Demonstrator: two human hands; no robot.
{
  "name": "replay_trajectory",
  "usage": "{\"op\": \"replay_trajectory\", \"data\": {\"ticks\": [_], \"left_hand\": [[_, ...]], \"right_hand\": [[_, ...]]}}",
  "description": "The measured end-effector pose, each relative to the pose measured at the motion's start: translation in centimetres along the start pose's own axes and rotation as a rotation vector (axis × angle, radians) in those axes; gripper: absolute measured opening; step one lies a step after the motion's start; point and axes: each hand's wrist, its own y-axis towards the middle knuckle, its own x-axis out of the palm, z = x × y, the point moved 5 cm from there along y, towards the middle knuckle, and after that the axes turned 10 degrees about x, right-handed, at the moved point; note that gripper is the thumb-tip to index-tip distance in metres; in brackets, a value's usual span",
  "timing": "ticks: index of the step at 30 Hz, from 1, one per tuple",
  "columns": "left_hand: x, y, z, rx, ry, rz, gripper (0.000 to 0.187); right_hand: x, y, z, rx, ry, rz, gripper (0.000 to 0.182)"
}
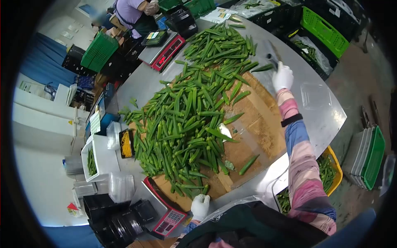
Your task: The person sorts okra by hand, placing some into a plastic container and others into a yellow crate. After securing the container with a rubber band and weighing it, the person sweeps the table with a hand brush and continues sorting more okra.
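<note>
A big heap of green okra pods (194, 103) lies across brown cardboard (256, 124) on a metal table (326, 115). My right hand (283, 77), in a white glove, reaches to the far side and grips a knife (271, 51) next to a loose pod. My left hand (200, 206), also gloved in white, rests closed at the near edge of the heap, beside a red scale (167, 217); I cannot see anything in it. A single okra pod (248, 164) lies apart on the cardboard near me.
A second red scale (165, 51) stands at the far end, where another person (134, 12) works. White trays (99, 159) and clear containers (120, 186) sit on the left. A yellow crate of okra (333, 171) is under the table on the right; green crates (322, 29) stand around.
</note>
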Motion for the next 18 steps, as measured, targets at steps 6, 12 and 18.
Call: {"op": "replay_trajectory", "data": {"ticks": [6, 12, 18], "left_hand": [[0.0, 0.4, 0.1, -0.065, 0.040, -0.019, 0.029], [0.6, 0.4, -1.0, -0.047, 0.079, 0.012, 0.030], [0.4, 0.3, -0.5, -0.063, 0.047, 0.006, 0.029]], "right_hand": [[7.5, -0.3, 1.3, -0.041, -0.136, -0.314, 0.019], [8.6, -11.2, -13.4, -0.169, 0.205, -0.626, 0.020], [5.1, -18.4, -23.2, -0.365, 0.264, -0.698, 0.021]]}}
